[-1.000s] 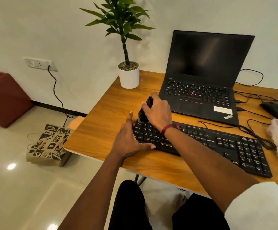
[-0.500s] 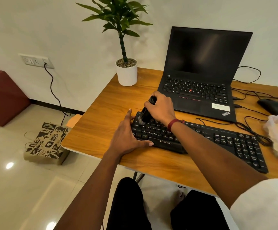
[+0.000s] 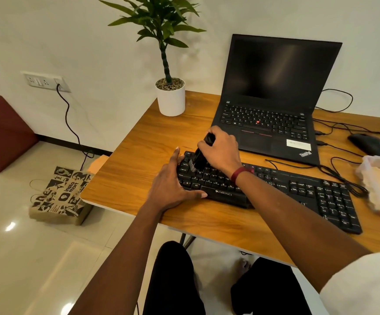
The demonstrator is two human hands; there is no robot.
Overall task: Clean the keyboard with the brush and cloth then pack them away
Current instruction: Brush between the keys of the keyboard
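- tabletop (image 3: pixel 143 155): wood, carries everything below.
- laptop (image 3: pixel 275 87): open, screen dark, near back edge.
- keyboard (image 3: pixel 298 189): black, along front edge, just in front of laptop.
- left hand (image 3: pixel 173 185): fingers straight, flat against keyboard's left end, thumb on its front rim.
- right hand (image 3: pixel 222 151): fingers wrapped round brush.
- brush (image 3: pixel 201 155): black, tilted, bristles down on upper-left keys.
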